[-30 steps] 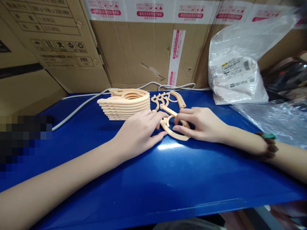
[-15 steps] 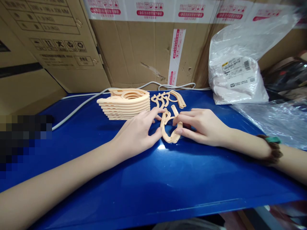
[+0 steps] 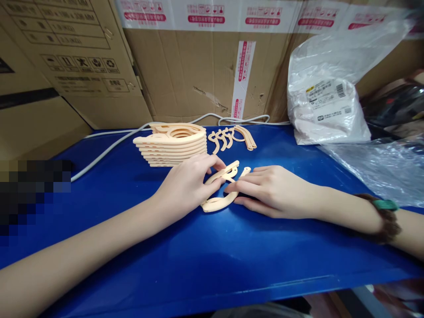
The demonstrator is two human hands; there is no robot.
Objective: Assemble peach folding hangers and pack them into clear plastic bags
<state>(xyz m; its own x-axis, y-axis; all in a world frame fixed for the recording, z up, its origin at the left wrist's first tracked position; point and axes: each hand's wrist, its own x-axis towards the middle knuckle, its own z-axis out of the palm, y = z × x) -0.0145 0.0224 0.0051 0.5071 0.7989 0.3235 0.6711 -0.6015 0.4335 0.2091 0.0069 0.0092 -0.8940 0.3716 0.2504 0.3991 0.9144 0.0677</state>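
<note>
A beige plastic folding hanger [image 3: 218,204] lies tilted low over the blue table, its two curved arms partly folded and the small hook between them. My left hand [image 3: 188,179] pinches one arm between thumb and fingers. On the other arm, my right hand [image 3: 274,192] has its fingers closed from the right side. Beyond my left hand stands a neat stack of beige folded hangers [image 3: 172,149]. To the right of the stack lie several loose beige hooks [image 3: 221,140] and a few curved arm pieces [image 3: 247,139].
Cardboard boxes [image 3: 198,66] wall off the back and left. A white cable [image 3: 109,152] runs along the rear of the blue table [image 3: 212,260]. At the right rear sit a white plastic bag [image 3: 327,110] with a label and clear plastic film [image 3: 380,168].
Both hands have drawn the hanger slightly nearer and turned it, so its rounded end now points left toward me. My right hand has shifted down.
</note>
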